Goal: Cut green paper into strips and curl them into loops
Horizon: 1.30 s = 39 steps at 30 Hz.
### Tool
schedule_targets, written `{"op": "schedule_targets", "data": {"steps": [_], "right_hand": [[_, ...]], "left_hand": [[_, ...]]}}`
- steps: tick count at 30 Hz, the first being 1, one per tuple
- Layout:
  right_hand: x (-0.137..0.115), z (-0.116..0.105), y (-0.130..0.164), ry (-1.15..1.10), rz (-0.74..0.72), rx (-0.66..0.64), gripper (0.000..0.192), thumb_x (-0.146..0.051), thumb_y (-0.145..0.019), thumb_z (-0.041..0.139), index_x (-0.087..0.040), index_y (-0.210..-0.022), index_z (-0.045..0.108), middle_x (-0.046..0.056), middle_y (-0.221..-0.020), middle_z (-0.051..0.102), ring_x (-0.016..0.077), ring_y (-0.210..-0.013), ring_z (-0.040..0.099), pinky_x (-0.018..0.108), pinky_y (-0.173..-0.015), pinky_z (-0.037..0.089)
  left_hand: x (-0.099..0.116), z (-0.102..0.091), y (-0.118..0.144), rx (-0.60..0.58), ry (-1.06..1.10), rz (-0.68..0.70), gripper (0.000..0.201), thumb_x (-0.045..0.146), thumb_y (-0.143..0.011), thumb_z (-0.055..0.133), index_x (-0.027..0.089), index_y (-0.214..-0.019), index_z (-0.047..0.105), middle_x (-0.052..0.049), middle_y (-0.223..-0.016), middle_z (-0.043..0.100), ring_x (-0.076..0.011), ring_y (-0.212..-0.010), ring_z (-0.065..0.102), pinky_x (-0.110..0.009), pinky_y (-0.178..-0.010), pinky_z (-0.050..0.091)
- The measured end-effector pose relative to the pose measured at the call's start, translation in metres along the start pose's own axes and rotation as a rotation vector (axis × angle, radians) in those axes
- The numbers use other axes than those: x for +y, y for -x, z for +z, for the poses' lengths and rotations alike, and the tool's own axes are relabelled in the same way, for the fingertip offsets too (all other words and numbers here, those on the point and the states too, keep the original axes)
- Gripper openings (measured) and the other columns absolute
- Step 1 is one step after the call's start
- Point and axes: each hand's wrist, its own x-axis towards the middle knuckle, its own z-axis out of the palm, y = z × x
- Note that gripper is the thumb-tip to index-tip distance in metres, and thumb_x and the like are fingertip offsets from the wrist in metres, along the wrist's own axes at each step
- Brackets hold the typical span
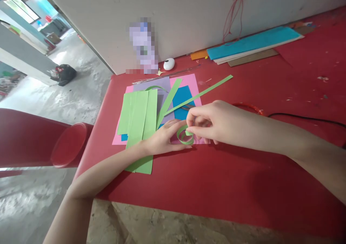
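A curled green paper strip stands in loose loops near the table's front edge. My right hand pinches one end of it between thumb and fingers. On its left side, my left hand rests low with fingers and thumb spread around the curl; whether they touch it I cannot tell. Under the left wrist lie several green paper sheets. Straight green strips stick out beyond the hands. Scissors lie partly hidden behind my right hand, on blue paper.
Pink paper and purple paper lie beneath the sheets on the red table. At the wall are a white rounded object, a blurred-out object, and blue folded paper. A black cable runs right.
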Motion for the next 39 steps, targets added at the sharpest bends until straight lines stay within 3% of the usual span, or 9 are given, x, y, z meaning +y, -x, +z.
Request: {"op": "schedule_targets", "data": {"steps": [5,10,13,16,19,23,27,34,39], "right_hand": [[-0.001,0.001,-0.002,-0.117,-0.036,0.065,0.014,-0.025,-0.081,0.053,-0.020,-0.068,0.050,-0.007,-0.047,0.052,0.0054,-0.039,0.041,0.020,-0.038,0.029],[0.005,-0.002,-0.008,-0.478,-0.048,0.075,0.009,-0.020,-0.084,0.050,-0.019,-0.076,0.047,-0.003,-0.055,0.059,0.0086,-0.044,0.054,0.020,-0.043,0.042],[0.008,-0.007,-0.012,-0.663,-0.031,0.082,0.012,-0.018,-0.086,0.048,-0.018,-0.074,0.048,-0.002,-0.054,0.060,0.0087,-0.041,0.053,0.021,-0.043,0.043],[0.010,-0.011,-0.013,-0.805,-0.007,0.081,0.017,-0.019,-0.087,0.047,-0.018,-0.071,0.049,-0.001,-0.053,0.060,0.0070,-0.039,0.048,0.020,-0.040,0.038],[0.012,-0.014,-0.012,-0.915,0.004,0.028,0.020,-0.022,-0.088,0.047,-0.018,-0.069,0.051,-0.003,-0.047,0.054,0.0050,-0.035,0.037,0.020,-0.035,0.026],[0.014,-0.016,-0.011,-0.996,0.002,-0.030,0.027,-0.028,-0.085,0.052,-0.019,-0.060,0.046,-0.005,-0.038,0.044,0.0049,-0.033,0.026,0.022,-0.035,0.017],[0.012,-0.014,-0.013,-0.996,0.029,-0.011,0.034,-0.030,-0.085,0.054,-0.019,-0.055,0.041,-0.006,-0.037,0.045,0.0040,-0.031,0.025,0.022,-0.034,0.016],[0.002,-0.001,-0.013,-0.921,0.103,0.024,0.021,-0.019,-0.090,0.042,-0.018,-0.069,0.047,-0.006,-0.039,0.049,0.0035,-0.029,0.031,0.019,-0.031,0.017],[-0.003,0.004,-0.009,-0.612,0.043,0.140,0.012,-0.025,-0.084,0.053,-0.017,-0.075,0.052,-0.007,-0.042,0.044,0.0041,-0.037,0.033,0.020,-0.038,0.022]], "left_hand": [[0.008,-0.005,-0.001,0.005,0.279,-0.179,0.050,0.024,-0.075,0.065,0.019,-0.120,0.045,-0.008,-0.115,0.060,-0.0205,-0.101,0.060,-0.036,-0.087,0.049],[0.014,-0.008,-0.005,0.165,0.629,-0.233,0.059,0.025,-0.074,0.068,0.029,-0.126,0.040,-0.005,-0.131,0.048,-0.0196,-0.110,0.056,-0.037,-0.094,0.047],[0.012,-0.007,-0.007,0.162,0.859,-0.280,0.064,0.035,-0.073,0.069,0.030,-0.128,0.036,-0.006,-0.126,0.053,-0.0203,-0.107,0.059,-0.037,-0.091,0.050],[0.009,-0.006,-0.011,0.136,1.014,-0.362,0.072,0.059,-0.071,0.060,0.027,-0.130,0.035,-0.010,-0.133,0.048,-0.0263,-0.110,0.058,-0.040,-0.089,0.051],[0.011,-0.009,-0.015,0.168,1.035,-0.452,0.076,0.073,-0.074,0.035,0.023,-0.131,0.033,-0.013,-0.138,0.043,-0.0302,-0.114,0.055,-0.043,-0.082,0.053],[0.013,-0.015,-0.017,0.274,1.029,-0.543,0.063,0.061,-0.085,0.012,0.020,-0.127,0.034,-0.012,-0.140,0.041,-0.0282,-0.116,0.054,-0.047,-0.083,0.052],[0.014,-0.017,-0.016,0.265,1.117,-0.583,0.055,0.054,-0.087,0.020,0.020,-0.127,0.034,-0.013,-0.132,0.050,-0.0273,-0.111,0.057,-0.044,-0.078,0.055],[0.017,-0.012,-0.016,0.252,1.187,-0.554,0.039,0.044,-0.083,0.050,0.018,-0.112,0.047,-0.010,-0.108,0.062,-0.0242,-0.097,0.065,-0.039,-0.079,0.054],[0.026,-0.013,-0.012,0.129,0.871,-0.513,0.039,0.028,-0.079,0.058,0.018,-0.116,0.045,-0.004,-0.091,0.063,-0.0166,-0.082,0.066,-0.037,-0.081,0.053]]}}
